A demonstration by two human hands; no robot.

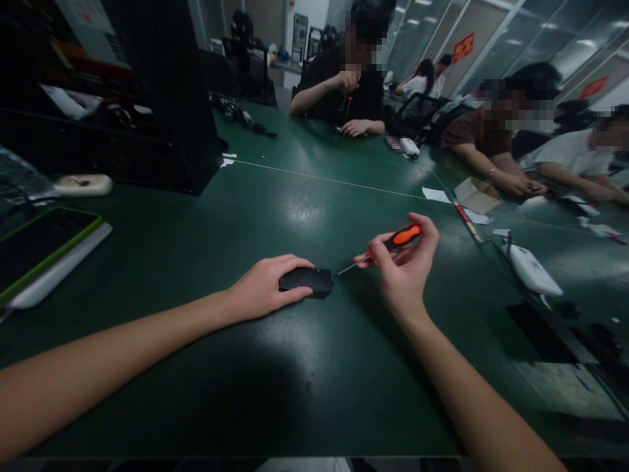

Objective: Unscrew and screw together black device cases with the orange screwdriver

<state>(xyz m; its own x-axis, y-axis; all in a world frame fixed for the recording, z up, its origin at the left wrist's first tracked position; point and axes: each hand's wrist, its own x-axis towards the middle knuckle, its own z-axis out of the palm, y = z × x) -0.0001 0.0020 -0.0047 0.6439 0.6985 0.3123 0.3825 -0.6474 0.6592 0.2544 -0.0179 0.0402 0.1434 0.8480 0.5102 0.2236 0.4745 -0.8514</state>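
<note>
Flat blk box (pixel 305 280), orange-grip screwdriver (pixel 388 246)

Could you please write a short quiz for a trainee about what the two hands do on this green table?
1. True or false: the left hand rests on a small black device.
2. What does the right hand hold? A) scissors B) an orange-and-black screwdriver C) a pen
3. Where does the screwdriver tip point?

Key
1. True.
2. B.
3. At the right end of the black device, which lies on the green table.
</note>
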